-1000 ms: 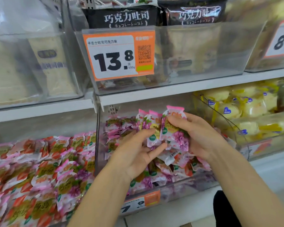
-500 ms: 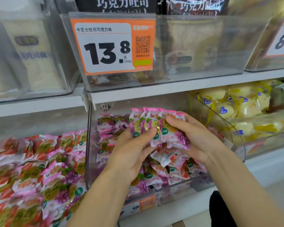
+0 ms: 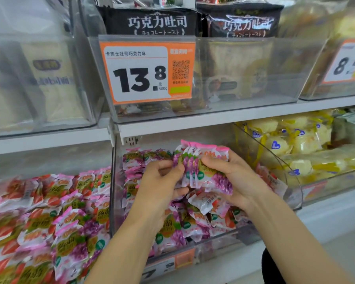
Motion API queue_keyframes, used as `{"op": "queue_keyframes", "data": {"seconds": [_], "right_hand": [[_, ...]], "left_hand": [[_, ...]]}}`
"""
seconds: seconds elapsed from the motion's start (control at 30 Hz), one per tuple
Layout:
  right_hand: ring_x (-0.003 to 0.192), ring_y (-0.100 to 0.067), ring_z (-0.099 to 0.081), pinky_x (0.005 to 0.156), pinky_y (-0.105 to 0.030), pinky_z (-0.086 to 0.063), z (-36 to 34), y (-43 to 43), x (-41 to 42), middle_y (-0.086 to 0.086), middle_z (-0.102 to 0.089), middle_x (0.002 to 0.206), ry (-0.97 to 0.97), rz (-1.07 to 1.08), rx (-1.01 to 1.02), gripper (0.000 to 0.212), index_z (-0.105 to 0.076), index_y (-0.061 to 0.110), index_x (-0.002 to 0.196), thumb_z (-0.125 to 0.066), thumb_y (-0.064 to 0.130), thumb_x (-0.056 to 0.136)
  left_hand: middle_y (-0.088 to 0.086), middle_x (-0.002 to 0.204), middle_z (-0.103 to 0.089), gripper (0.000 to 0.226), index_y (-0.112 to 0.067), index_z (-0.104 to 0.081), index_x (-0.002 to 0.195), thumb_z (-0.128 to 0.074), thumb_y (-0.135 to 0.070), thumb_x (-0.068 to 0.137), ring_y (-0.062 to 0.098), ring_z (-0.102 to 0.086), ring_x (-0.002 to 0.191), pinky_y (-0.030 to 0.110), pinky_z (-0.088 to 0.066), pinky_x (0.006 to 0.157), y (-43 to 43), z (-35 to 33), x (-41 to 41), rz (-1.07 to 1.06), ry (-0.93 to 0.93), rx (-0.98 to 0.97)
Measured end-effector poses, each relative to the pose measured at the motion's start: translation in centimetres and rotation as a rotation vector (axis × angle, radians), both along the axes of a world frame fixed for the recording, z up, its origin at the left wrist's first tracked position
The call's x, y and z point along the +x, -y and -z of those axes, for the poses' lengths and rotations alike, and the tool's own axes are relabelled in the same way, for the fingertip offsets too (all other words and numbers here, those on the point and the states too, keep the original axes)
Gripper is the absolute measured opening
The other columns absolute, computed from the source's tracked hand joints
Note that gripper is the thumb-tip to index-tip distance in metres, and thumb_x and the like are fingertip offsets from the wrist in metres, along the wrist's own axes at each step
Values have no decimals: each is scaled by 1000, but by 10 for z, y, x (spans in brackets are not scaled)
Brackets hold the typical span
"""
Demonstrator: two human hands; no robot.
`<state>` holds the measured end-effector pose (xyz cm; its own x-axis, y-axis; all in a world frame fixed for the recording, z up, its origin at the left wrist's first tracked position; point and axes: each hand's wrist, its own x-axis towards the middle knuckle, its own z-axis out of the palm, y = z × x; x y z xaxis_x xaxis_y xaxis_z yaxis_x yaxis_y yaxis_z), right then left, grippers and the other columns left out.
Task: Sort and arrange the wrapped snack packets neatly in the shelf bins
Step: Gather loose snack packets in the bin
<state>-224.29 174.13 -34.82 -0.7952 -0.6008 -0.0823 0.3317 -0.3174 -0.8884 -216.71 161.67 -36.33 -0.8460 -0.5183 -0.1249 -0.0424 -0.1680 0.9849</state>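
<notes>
Lower shelf, far left: an open heap of pink packets (image 3: 39, 222), red and purple prints mixed, lying at all angles. Above it, a clear bin of pale bags (image 3: 49, 83), blurred.

Centre, upper shelf: a price tag (image 3: 146, 72) reading 13.8 on a clear bin front, with dark bags (image 3: 158, 21) standing behind it.

Centre, lower shelf: the middle bin (image 3: 217, 248), clear-walled, holds loose packets (image 3: 193, 222) lying unordered across its floor. A row (image 3: 135, 160) stands upright at its back left.

Left hand (image 3: 162, 185): inside the bin, fingers curled, thumb and fingertips pinching the left edge of a stack (image 3: 201, 171) of purple-print packets.

The stack is held upright above the loose packets, its top seams level and its packets overlapping like cards.

Right hand (image 3: 240, 181): fingers curled over the front of the stack and gripping it from the right.

Right, lower shelf: a clear bin of yellow packets (image 3: 295, 144), just beside the middle bin.
</notes>
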Motion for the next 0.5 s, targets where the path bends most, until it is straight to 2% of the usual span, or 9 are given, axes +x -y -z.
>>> {"op": "queue_keyframes", "data": {"seconds": [0.07,0.13,0.2,0.27,0.33,0.4,0.43,0.5], "right_hand": [[72,-23,-68,72,-40,-58,-6,-5,-14,-12,-69,80,-87,132,103,14,-58,8,88,-60,-5,84],[82,-21,-63,80,-39,-53,-12,-6,-36,-9,-64,89,-243,266,314,23,-52,8,103,-64,1,84],[95,-19,-59,85,-35,-49,-16,2,-57,-8,-61,104,-356,369,501,40,-47,5,115,-69,6,82],[101,-23,-58,94,-42,-48,-12,13,-74,-13,-59,117,-335,399,556,42,-47,4,115,-71,5,80],[92,-17,-52,92,-42,-48,-9,27,-82,-11,-55,114,-255,358,578,43,-46,4,120,-67,3,83],[80,-12,-49,77,-35,-49,-7,42,-89,-11,-53,117,-199,297,591,54,-40,2,132,-65,2,85],[80,-12,-50,72,-32,-49,-5,49,-93,-11,-54,123,-192,269,610,59,-38,2,136,-66,3,84],[94,-19,-55,76,-30,-48,-2,61,-99,-12,-54,129,-233,226,699,60,-41,2,135,-69,6,82]], "left_hand": [[4,107,-58,25,-14,-49,116,-56,-10,93,4,-68,67,31,-57,78,3,-2,1,-46,-18,-27],[1,106,-54,22,-17,-47,113,-50,-6,94,-1,-64,61,28,-57,76,5,-3,1,-102,-38,-91],[-1,106,-52,22,-20,-46,110,-47,-3,95,-2,-62,60,27,-56,77,6,-3,1,-141,-51,-122],[-1,107,-51,23,-20,-47,110,-45,-2,95,3,-62,68,30,-55,81,5,-1,0,-144,-42,-109],[-2,108,-52,24,-20,-47,112,-45,-3,96,4,-61,72,33,-54,86,5,-1,0,-120,-20,-93],[-3,109,-51,25,-21,-46,112,-45,-3,95,1,-61,70,32,-53,86,6,1,0,-105,-11,-74],[-4,109,-51,25,-21,-46,113,-46,-3,95,-2,-61,67,31,-53,86,6,1,0,-103,-9,-68],[-4,109,-51,26,-21,-46,113,-45,-2,95,-4,-61,64,33,-53,87,6,1,0,-104,-3,-64]]}}
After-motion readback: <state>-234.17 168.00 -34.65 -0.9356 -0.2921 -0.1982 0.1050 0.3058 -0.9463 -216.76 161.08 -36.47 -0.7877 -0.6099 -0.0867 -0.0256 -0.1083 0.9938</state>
